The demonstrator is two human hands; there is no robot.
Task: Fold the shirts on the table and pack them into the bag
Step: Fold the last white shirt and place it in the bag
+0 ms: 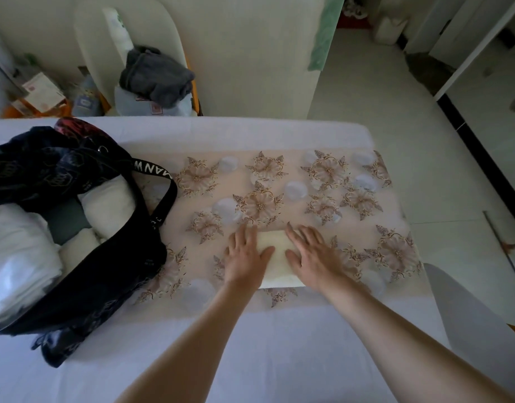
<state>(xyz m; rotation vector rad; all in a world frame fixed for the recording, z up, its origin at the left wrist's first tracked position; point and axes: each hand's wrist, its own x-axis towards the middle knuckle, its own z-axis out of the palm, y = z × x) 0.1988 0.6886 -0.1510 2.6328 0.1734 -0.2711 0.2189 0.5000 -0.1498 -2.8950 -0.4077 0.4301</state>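
Observation:
A small folded cream shirt (278, 251) lies on the flowered table runner (323, 181) near the middle of the table. My left hand (244, 254) lies flat on its left side with fingers straight. On its right side my right hand (311, 251) presses down, fingers spread. At the left stands a dark open bag (99, 257) with a black lettered strap (163, 181). Inside it I see several folded white and grey garments (108, 205).
The table is covered by a pale lilac cloth (250, 359). Behind it, a chair holds a crumpled grey garment (154, 74). Boxes and bottles crowd the floor at the back left. A white chair back (465, 309) stands at the right edge.

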